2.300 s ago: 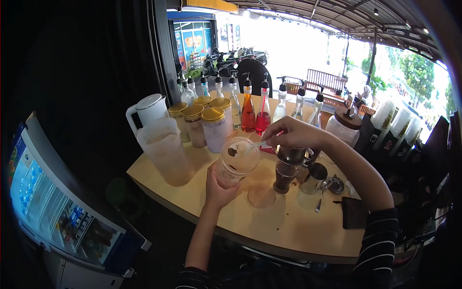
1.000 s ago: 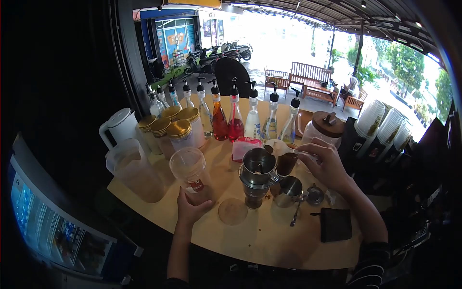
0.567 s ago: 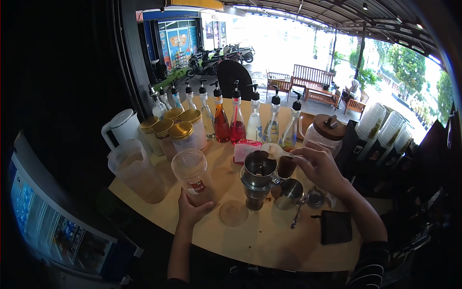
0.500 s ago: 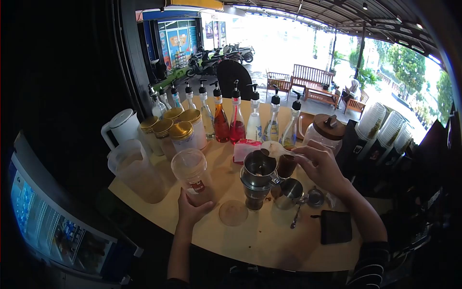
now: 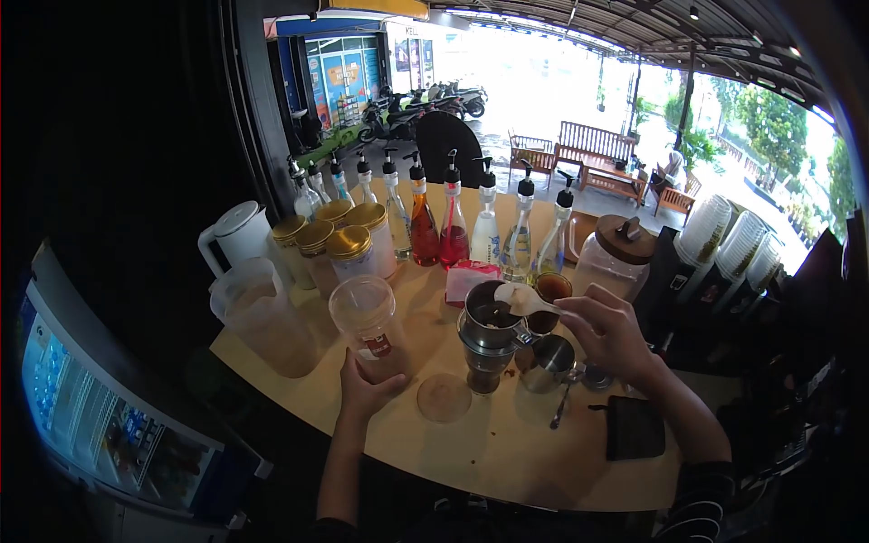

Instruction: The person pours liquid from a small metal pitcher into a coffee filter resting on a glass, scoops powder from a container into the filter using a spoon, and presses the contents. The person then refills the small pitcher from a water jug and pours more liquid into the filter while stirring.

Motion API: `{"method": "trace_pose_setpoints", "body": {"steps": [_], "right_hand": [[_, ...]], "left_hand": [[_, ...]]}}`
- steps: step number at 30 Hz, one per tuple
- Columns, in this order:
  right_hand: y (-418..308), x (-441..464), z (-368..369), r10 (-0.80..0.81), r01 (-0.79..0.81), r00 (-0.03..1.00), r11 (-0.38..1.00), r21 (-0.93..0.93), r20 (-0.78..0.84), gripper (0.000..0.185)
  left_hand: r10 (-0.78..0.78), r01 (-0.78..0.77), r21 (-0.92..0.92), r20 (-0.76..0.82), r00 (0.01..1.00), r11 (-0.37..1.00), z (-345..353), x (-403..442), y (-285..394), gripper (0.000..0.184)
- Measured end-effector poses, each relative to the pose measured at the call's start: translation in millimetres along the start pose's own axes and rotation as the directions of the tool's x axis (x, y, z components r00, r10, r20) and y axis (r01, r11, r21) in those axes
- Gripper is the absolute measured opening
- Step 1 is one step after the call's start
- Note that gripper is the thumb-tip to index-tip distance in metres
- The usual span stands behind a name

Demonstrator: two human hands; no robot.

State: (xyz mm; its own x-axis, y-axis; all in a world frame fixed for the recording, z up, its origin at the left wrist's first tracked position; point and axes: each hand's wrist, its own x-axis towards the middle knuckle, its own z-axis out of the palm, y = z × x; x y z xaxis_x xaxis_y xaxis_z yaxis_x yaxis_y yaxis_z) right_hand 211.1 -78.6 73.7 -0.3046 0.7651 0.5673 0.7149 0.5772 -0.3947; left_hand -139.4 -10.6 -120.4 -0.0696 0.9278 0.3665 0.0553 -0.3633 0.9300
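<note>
Spoon (image 5: 518, 298), pinched in right hand's (image 5: 617, 337) closed fingers, now dips lower than moment ago; bowl, left of fingers, reaches filter's (image 5: 490, 338) mouth, load unclear. Left hand's (image 5: 369, 393) fingers curl round jar (image 5: 363, 319) on tabletop (image 5: 534, 463).

Just right of the near corner of the surface (image 5: 543, 452), the right sleeve (image 5: 706, 498) is black, ringed with thin, pale stripes that curve round the arm. Beyond its cuff, the right forearm (image 5: 690, 407) and right hand (image 5: 611, 337) are bare. Below the near edge of the surface, the left sleeve (image 5: 334, 528) shows as a dark sliver, its pattern too dim to tell; the left forearm (image 5: 347, 457) and left hand (image 5: 369, 391) are bare too.
</note>
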Motion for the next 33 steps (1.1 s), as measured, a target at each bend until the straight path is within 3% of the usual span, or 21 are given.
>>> {"method": "trace_pose_setpoints", "body": {"steps": [2, 11, 20, 24, 33], "right_hand": [[-3.2, -3.1, 5.6, -0.035, 0.034, 0.998, 0.999, -0.017, -0.060, 0.018], [-5.1, -3.3, 22.9, -0.137, 0.135, 0.990, 0.989, -0.058, -0.021, 0.027], [3.4, -8.8, 9.9, -0.097, 0.092, 0.994, 0.992, -0.084, -0.060, 0.027], [5.8, -4.1, 3.8, -0.098, 0.086, 0.988, 0.991, -0.098, -0.118, 0.023], [9.5, 9.5, 5.7, -0.141, 0.130, 0.989, 0.969, -0.208, -0.038, 0.023]], "left_hand": [[0.022, -0.022, 0.069, -0.004, 1.000, 0.997, -1.3, -0.1, -1.4, 0.078], [0.024, -0.024, 0.037, 0.001, 1.000, 0.999, 1.0, -0.7, 5.0, 0.079], [-0.036, 0.036, -0.022, 0.011, 0.999, 0.999, 1.4, -1.4, 4.4, 0.079], [0.014, -0.014, 0.034, 0.004, 1.000, 0.999, -1.1, 0.5, -4.6, 0.079], [0.037, -0.037, 0.044, 0.006, 0.999, 0.998, 0.0, -0.6, 5.0, 0.080]]}}
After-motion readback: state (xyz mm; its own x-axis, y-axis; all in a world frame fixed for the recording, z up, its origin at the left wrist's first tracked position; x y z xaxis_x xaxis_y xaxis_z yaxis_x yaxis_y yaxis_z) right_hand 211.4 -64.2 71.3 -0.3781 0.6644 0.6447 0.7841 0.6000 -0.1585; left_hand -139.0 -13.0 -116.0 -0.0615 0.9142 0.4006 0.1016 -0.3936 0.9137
